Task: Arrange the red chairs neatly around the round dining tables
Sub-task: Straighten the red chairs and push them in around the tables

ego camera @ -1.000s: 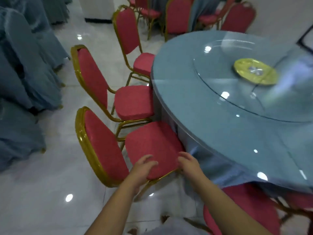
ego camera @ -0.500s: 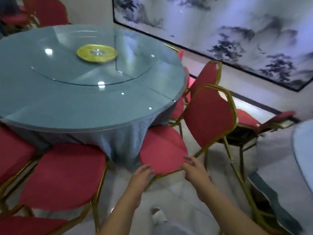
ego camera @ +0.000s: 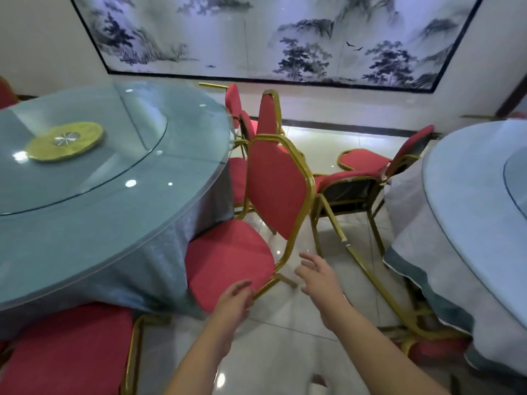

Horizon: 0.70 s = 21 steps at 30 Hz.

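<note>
A red chair (ego camera: 228,258) with a gold frame stands at the near right rim of the round table (ego camera: 114,212), which is draped in blue-grey cloth under a glass top. Its seat points toward me and its back (ego camera: 278,189) rises to the right. My left hand (ego camera: 235,302) is at the seat's front corner, fingers loosely curled by the gold rail; a grip cannot be made out. My right hand (ego camera: 318,276) hovers open to the right of the chair's rear leg, touching nothing. Another red chair (ego camera: 71,352) sits at the lower left.
More red chairs (ego camera: 256,121) crowd behind the near one. One chair (ego camera: 368,172) stands askew between the tables, and another lies tipped by the second round table (ego camera: 470,223) on the right. A gold disc (ego camera: 65,141) sits on the glass turntable. The floor is glossy tile.
The view has swung from the table's left side to its right side. My hands left the earlier chair's seat and now sit at a different chair, the right hand lifted off and apart.
</note>
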Motion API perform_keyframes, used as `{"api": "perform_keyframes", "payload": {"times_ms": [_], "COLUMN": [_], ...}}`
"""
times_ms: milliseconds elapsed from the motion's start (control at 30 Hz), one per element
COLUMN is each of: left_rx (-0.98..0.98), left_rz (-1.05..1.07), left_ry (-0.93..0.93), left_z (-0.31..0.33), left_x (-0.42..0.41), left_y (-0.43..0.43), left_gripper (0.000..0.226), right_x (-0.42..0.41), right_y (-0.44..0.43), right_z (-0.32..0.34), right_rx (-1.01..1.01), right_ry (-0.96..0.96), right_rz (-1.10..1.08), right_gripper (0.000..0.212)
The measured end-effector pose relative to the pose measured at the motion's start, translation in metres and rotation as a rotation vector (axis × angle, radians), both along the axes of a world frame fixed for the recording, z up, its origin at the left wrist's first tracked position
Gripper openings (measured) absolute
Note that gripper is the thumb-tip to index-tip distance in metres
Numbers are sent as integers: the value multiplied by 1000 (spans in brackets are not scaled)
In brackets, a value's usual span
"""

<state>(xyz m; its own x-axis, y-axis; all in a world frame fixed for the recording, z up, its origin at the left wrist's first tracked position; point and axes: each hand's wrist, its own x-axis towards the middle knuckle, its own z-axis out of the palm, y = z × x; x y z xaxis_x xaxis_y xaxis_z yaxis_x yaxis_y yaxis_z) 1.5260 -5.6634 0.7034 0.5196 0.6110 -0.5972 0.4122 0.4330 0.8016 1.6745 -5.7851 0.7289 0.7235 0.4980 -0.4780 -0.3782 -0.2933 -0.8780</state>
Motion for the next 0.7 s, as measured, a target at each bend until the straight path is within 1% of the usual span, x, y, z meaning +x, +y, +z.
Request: {"api": "perform_keyframes", "payload": {"times_ms": [167,233,333,467,600,700], "left_rx": [29,36,51,144,178,180], "left_rz": [5,32,16,8,-32,-44], "left_ry": [35,31,42,23,-28,-56], "left_z": [-3,-4,-1,2,0,2], "left_x": [68,90,119,171,235,291], "left_y": [-25,-31,-34,-13,26,64], "left_gripper": [21,21,24,30,42,66], "right_x": [65,85,108,139,183,219], "right_y": [-35,-46,-61,-65,-50,-42], "right_z": [-21,-30,-38,-40,-30,-15], "right_rx": [15,23,19,8,-40,-58], "right_ry": [33,45,55,-1,-83,-143], "right_rz": [-5,11,-7,-24,-18,10], "right_gripper": [39,35,29,26,32,34]}}
